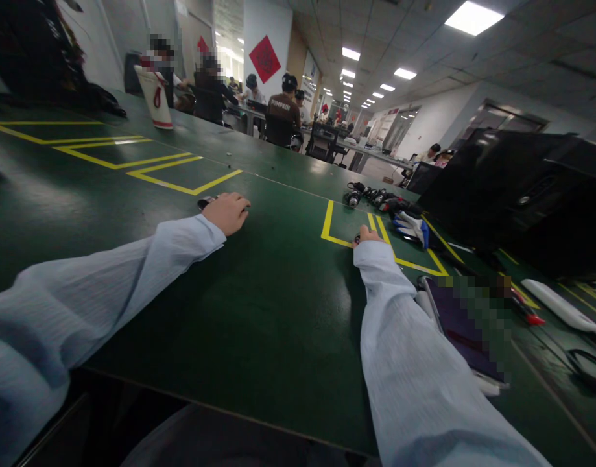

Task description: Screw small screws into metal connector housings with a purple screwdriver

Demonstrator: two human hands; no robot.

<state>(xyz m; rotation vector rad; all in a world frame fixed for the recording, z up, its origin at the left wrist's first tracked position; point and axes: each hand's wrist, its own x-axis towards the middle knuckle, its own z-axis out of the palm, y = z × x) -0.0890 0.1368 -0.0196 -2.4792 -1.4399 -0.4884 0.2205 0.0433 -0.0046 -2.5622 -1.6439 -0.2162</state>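
Observation:
My left hand (228, 213) lies palm down on the green table (259, 311), fingers pointing right and slightly bent, with nothing visible in them. A small dark, shiny thing (206, 202) shows just behind its wrist, partly covered; its kind cannot be made out. Farther right, my right hand (369, 234) rests at a yellow tape outline (329, 220) with its fingers curled. At its left side a small dark thing (357, 239) peeks out, mostly hidden by the hand. Light blue sleeves cover both arms.
White-and-blue gloves (412, 228) and black cabled gear (370, 194) lie beyond my right hand. A tablet-like device (463, 324) sits beside the right forearm. A tall white cup (155, 97) stands at the far left edge; a black bag-like bulk (516, 188) is at right. People sit beyond.

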